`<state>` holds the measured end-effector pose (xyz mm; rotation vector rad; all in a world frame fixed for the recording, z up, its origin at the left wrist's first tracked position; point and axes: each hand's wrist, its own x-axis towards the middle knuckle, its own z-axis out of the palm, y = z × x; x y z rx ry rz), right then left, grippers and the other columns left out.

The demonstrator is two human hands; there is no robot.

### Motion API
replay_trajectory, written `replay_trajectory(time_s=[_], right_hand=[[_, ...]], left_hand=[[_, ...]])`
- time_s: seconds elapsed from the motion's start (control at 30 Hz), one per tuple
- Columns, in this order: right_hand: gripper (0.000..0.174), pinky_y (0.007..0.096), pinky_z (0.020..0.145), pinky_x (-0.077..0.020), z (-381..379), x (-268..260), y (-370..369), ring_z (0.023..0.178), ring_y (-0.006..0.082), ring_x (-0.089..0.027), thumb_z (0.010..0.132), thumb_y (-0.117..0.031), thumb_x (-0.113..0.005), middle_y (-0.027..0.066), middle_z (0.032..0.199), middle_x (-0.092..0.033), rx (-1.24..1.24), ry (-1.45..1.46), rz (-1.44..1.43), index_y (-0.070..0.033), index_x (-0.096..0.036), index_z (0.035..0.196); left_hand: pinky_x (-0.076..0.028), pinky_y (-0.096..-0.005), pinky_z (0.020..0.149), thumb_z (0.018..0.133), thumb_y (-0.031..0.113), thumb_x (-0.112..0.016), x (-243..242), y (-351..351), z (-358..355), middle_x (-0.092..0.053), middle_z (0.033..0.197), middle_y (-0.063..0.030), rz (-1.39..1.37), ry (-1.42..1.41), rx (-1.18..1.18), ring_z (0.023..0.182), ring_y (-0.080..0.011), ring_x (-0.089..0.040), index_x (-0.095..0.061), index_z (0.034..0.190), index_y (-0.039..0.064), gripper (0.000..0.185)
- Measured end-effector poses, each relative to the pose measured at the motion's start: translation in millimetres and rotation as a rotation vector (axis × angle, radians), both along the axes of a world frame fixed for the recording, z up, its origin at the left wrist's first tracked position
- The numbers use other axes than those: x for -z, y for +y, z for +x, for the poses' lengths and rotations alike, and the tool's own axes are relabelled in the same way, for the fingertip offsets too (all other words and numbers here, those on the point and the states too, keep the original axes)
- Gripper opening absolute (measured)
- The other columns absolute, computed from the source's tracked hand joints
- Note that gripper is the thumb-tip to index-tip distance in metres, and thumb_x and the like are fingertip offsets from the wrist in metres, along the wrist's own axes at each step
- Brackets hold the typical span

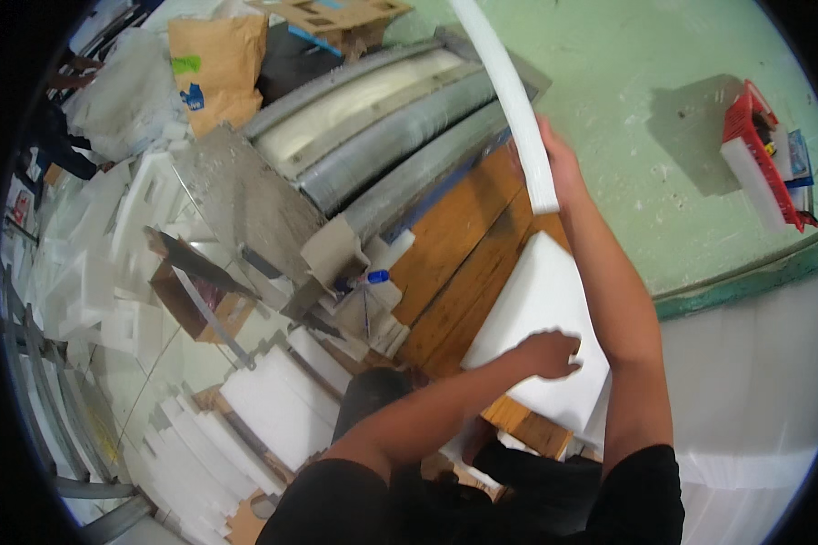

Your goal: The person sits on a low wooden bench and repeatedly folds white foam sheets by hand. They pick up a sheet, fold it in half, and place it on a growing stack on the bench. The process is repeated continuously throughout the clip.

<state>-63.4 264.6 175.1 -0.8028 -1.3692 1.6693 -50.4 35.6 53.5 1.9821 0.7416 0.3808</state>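
Observation:
My right hand (564, 163) grips a long white foam strip (511, 102) near its lower end. The strip rises past the top edge of the picture. Below it, a white foam block (538, 293) with slanting sides lies on the wooden boards (467, 231). My left hand (551, 354) is over the lower part of this block, its fingers bent. Whether it presses on the foam or hides something small in its fingers, I cannot tell.
A machine with long grey rollers (395, 143) lies beyond the boards. A blue-capped marker (376, 276) is beside it. White foam sheets (279, 395) stand at lower left, near an open cardboard box (201, 306). A red plastic basket (763, 150) hangs at right. Another person (68, 146) is far left.

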Motion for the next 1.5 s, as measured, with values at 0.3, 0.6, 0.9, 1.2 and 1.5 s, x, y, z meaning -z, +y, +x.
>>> replay_trajectory(time_s=[0.3,0.6,0.9,1.2,1.5], right_hand=[[0.061,0.0355,0.115,-0.0395,97,-11,-108,0.136,0.0202,-0.052,0.106,-0.026,-0.058,0.0116,0.154,-0.053,0.144,-0.497,0.271,-0.004,-0.038,0.160],[0.069,0.0436,0.101,-0.0498,89,-27,-135,0.110,0.0389,-0.065,0.095,-0.013,-0.071,0.0249,0.126,-0.066,-0.021,-1.304,0.817,-0.018,-0.045,0.158],[0.060,0.0355,0.101,-0.0485,24,-41,-102,0.111,0.0272,-0.065,0.102,-0.028,-0.065,0.0167,0.129,-0.067,-0.108,-0.958,0.625,-0.018,-0.047,0.158],[0.067,0.0324,0.110,-0.0436,89,-18,-136,0.131,0.0186,-0.056,0.105,-0.039,-0.061,0.0113,0.149,-0.056,-0.032,-0.326,0.049,-0.001,-0.044,0.156],[0.074,0.0267,0.046,-0.0366,196,3,-262,0.062,0.0129,-0.048,0.099,-0.065,-0.056,0.0052,0.082,-0.054,0.296,-0.139,-0.174,-0.008,-0.049,0.145]], left_hand=[[-0.060,-0.0483,0.081,0.083,0.031,-0.072,7,-56,16,-0.076,0.107,-0.0188,0.179,0.310,0.364,0.098,-0.0362,-0.074,-0.078,0.100,0.004,0.033],[-0.061,-0.0456,0.077,0.076,0.015,-0.071,17,-75,21,-0.078,0.103,-0.0170,0.213,0.343,0.424,0.096,-0.0334,-0.075,-0.080,0.096,0.005,0.024],[-0.050,-0.0610,0.098,0.077,0.016,-0.075,48,-70,6,-0.062,0.140,-0.0231,0.135,0.444,0.274,0.130,-0.0377,-0.060,-0.071,0.122,0.007,0.046],[-0.025,-0.0744,0.116,0.086,0.020,-0.074,96,-78,5,-0.026,0.167,-0.0265,0.337,0.585,0.196,0.152,-0.0466,-0.030,-0.045,0.156,0.015,0.076],[-0.021,-0.0716,0.120,0.091,0.033,-0.071,149,-50,7,-0.028,0.170,-0.0110,0.568,0.527,0.077,0.155,-0.0370,-0.028,-0.046,0.156,0.023,0.071]])
